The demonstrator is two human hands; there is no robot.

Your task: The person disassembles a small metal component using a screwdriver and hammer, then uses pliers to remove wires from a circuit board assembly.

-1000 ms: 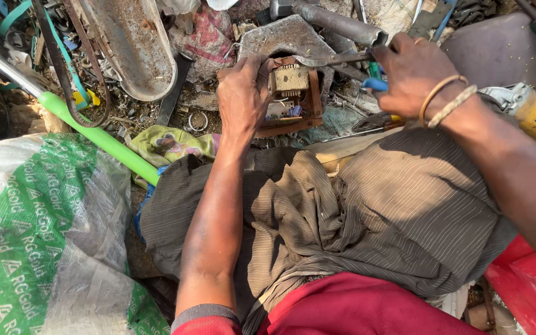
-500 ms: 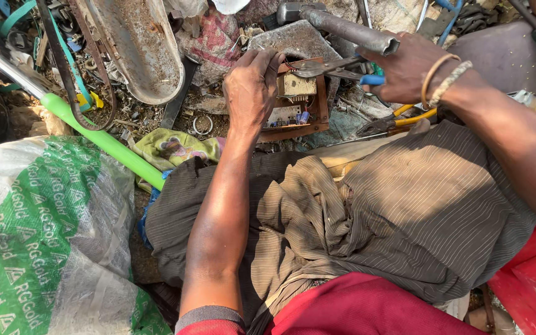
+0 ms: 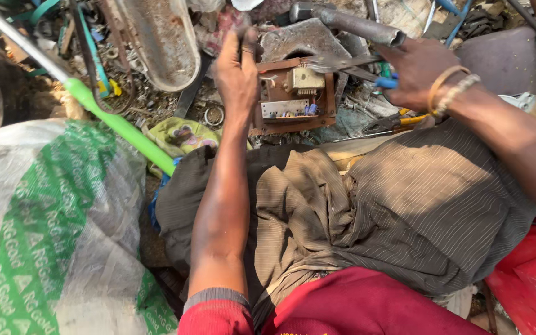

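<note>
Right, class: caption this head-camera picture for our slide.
Left hand steadies a brown circuit board while right hand brings pliers to it.

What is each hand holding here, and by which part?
Left hand grips the brown circuit board with mounted components by its left edge. Right hand holds blue-handled metal pliers by the handles, tips at the board's top.

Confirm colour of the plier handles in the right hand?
Blue, on the metal pliers' handles in the right hand; head view.
</note>
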